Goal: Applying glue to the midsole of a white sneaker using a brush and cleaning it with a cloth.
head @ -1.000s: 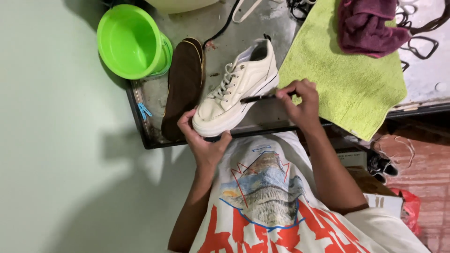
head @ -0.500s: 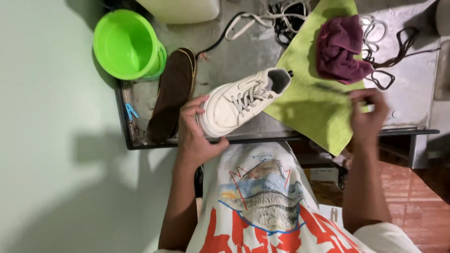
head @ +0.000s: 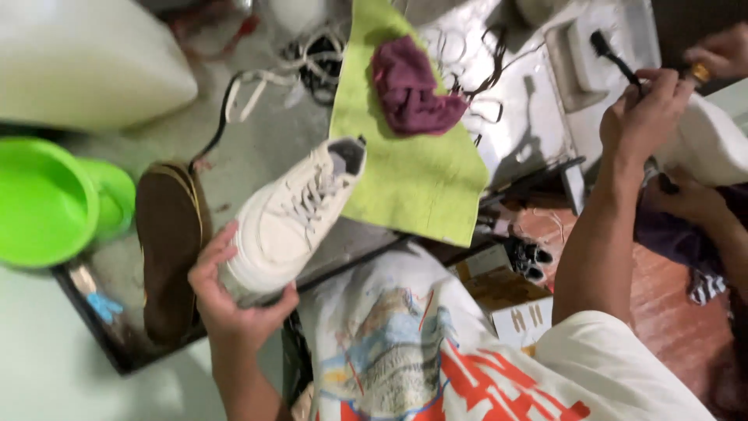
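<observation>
On the grey metal tabletop (head: pixel 257 148), scuffed and stained w/ a dark raised edge along the near side, I saw the white sneaker (head: pixel 292 214) lying toe toward me, laces up, its heel resting on the corner of a yellow-green cloth (head: pixel 413 179). My left hand (head: pixel 234 300) was cupped round the toe end, thumb on one side and fingers curled up the other, gripping it. Just left of the shoe lay a dark brown insole (head: pixel 167 249), flat on the tabletop, w/ a bright green bowl (head: pixel 47 203) beyond it at the left edge. A crumpled maroon rag (head: pixel 413 90) sat on the far part of the cloth, and loose shoelaces (head: pixel 312 58), white and black, were tangled behind it. A big pale container (head: pixel 86 62) stood at the far left corner.

My right hand (head: pixel 643 109) was well apart from the shoe, up at the right by a white tray-like fixture (head: pixel 592 54), fingers closed round the handle of a small black brush (head: pixel 615 54), bristle end pointing away. Another person's hand (head: pixel 721 51) showed at the top right edge, close to mine; couldn't tell what it held.

Below the tabletop edge I saw reddish-brown floor (head: pixel 662 288), a cardboard box (head: pixel 514 304) and dark bits of clutter. Pale greenish floor or wall ran along the left side. Whole view was a bit motion-blurred.
</observation>
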